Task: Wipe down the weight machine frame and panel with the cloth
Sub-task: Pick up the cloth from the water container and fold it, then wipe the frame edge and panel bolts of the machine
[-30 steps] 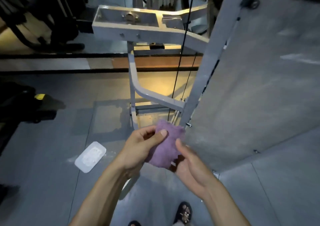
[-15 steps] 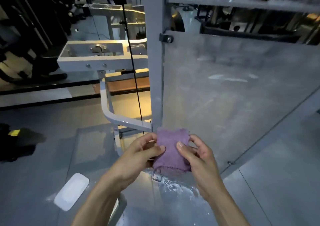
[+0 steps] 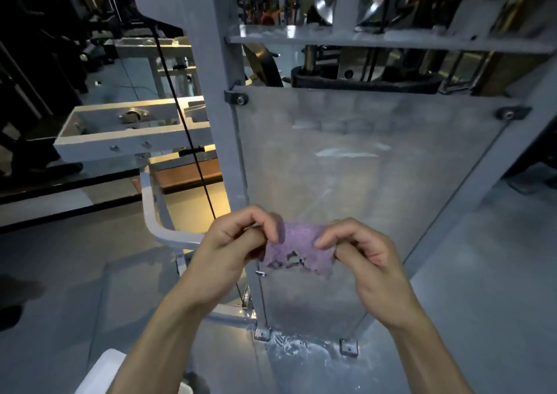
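Cloth (image 3: 297, 247) — purple, frayed — is stretched between both hands in front of the panel (image 3: 361, 167). Left hand (image 3: 232, 242) pinches its left edge; right hand (image 3: 361, 249) pinches its right edge. Frame post (image 3: 217, 92) stands left of the panel.

Left hand (image 3: 238, 242) and right hand (image 3: 361, 249) pinch opposite edges of purple cloth (image 3: 297, 250), spread between them before the grey panel (image 3: 361, 167); grey frame upright (image 3: 217, 107) at panel's left edge.

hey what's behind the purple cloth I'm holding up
Behind the purple cloth, pinched by left hand and right hand, is the grey panel. The patch it covers is hidden.
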Tool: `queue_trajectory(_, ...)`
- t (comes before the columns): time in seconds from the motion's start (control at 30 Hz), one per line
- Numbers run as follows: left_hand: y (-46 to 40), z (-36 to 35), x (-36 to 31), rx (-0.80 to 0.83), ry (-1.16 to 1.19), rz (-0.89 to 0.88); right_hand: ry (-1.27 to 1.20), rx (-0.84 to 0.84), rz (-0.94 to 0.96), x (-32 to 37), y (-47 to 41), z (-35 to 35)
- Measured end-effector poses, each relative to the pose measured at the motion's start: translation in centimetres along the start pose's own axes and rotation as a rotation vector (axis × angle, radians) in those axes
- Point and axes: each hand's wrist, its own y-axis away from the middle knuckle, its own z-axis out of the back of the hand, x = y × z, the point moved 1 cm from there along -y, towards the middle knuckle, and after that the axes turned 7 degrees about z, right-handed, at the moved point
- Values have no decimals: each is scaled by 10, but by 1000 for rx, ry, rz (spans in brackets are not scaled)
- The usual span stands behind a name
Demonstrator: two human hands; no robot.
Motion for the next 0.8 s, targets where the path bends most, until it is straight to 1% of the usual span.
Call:
queue_trajectory(0.1, -8, 6, -3, 68, -7, 36, 25, -9, 28, 6, 1, -4)
queue_trajectory(0.2, -13, 12, -4, 139, -70, -18, 32, -60, -22, 10, 4, -9)
queue_trajectory(0.3, -16, 16, -5, 213, -141, -43, 168, -82, 2, 16, 8, -16)
queue_trajectory(0.37, -21, 17, -2, 212, -171, -21, 243, -71, 0, 18, 11, -22)
queue_trajectory(0.43, -26, 17, 4, 241, -193, 9, 287, -104, -22, 17, 15, -25)
queue_trajectory(0.5, -32, 16, 12, 327, -221, 70, 282, -157, -54, 19, 19, -25)
queue_trajectory(0.57, -37, 14, 16, 464, -233, 131, 255, -212, -90, 20, 25, -21)
queue_trajectory(0.63, -41, 8, 16, 596, -287, 112, 227, -306, -104, 22, 28, -17)
queue_trajectory(0.67, -43, 3, 16, 633, -304, 92, 199, -370, -104, 21, 29, -16)
queue_trajectory(0.7, -47, -2, 15, 642, -306, 78, 147, -442, -106, 19, 29, -14)
queue_trajectory(0.77, -56, -14, 13, 606, -271, 46, -8, -590, -131, 14, 26, -10)
queue_trajectory(0.8, -62, -21, 13, 583, -247, 28, -87, -625, -171, 11, 24, -7)
